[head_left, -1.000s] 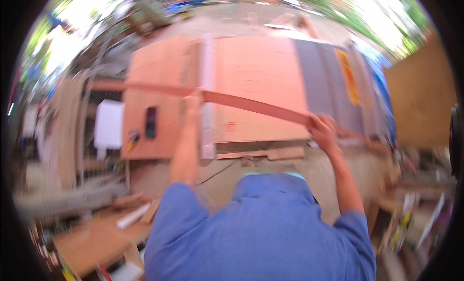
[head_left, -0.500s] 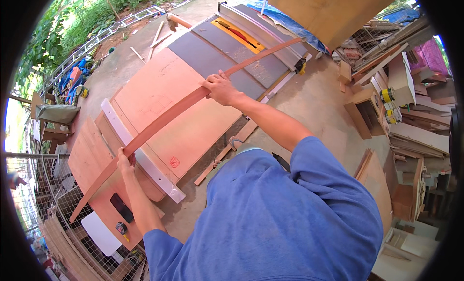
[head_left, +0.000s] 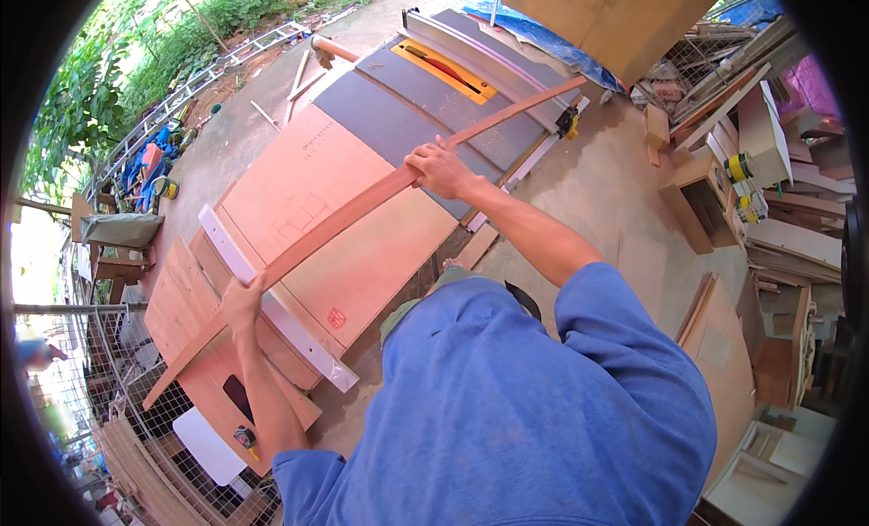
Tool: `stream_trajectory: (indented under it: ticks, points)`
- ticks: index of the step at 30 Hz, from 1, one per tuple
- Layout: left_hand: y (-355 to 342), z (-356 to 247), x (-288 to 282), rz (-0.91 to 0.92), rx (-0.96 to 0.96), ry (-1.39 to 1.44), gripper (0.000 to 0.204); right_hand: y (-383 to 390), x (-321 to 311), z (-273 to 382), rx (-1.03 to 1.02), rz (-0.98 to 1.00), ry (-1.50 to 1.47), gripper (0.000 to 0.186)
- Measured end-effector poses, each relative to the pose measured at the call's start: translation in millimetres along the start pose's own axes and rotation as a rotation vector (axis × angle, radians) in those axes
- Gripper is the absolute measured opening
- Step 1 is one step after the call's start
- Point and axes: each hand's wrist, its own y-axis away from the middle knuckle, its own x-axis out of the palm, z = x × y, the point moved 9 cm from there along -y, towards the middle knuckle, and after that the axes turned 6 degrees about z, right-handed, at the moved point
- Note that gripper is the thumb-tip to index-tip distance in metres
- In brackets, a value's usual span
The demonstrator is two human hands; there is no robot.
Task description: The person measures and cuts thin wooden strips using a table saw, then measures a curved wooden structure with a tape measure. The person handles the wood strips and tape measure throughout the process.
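Observation:
I hold a long thin reddish-brown wooden strip [head_left: 344,220] in both hands, lifted above a table saw. My left hand [head_left: 241,301] grips it near its lower left part, over a white fence rail [head_left: 272,304]. My right hand [head_left: 440,168] grips it further along, over the grey saw table [head_left: 407,119]. The strip runs diagonally from lower left to upper right, bowing slightly, its far end near the table's right edge. A large reddish plywood sheet [head_left: 344,254] lies flat on the table beneath it. My blue sleeves fill the lower part of the view.
An orange blade insert [head_left: 444,71] sits in the saw top. Stacked boards, wooden boxes and offcuts [head_left: 751,191] crowd the right side. A big plywood panel [head_left: 615,19] leans at the top. Wire fencing [head_left: 118,408] and greenery lie left; a concrete floor [head_left: 615,191] lies between.
The view swung from facing the table squarely to seeing it diagonally. Both hands kept hold of the strip, which stays lifted over the plywood and has barely shifted in the last half second.

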Motion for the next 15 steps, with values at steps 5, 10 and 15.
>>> stream_trajectory:
  ticks: [5, 10, 15]
  points:
    - [44, -149, 14, -0.076, 0.512, -0.082, 0.083, 10, -16, 5, 0.051, -0.049, 0.025, 0.046]
    - [27, -214, 74, 0.045, 0.551, 0.006, 0.058, 36, -39, -13, 0.236, 0.026, 0.076, 0.046]
    - [81, -262, 86, 0.065, 0.779, 0.05, 0.051, 119, -49, -52, 0.319, 0.027, 0.087, 0.043]
